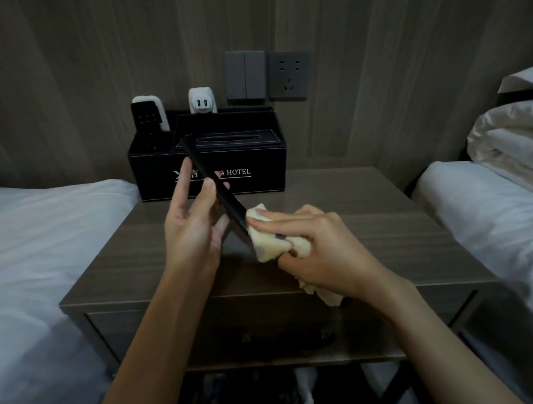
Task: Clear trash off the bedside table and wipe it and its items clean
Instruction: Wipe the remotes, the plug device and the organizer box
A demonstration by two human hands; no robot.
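Above the wooden bedside table my left hand holds a long, thin black object, seen edge-on and tilted toward the back. Thumb and fingers pinch it near its middle. My right hand grips a cream cloth and wraps it round the object's lower end. A tail of the cloth hangs below my right wrist.
A black leather tissue box organiser marked HOTEL stands at the table's back edge, holding a remote and a white plug adapter. White beds flank the table on both sides. Wall switches and a socket sit behind.
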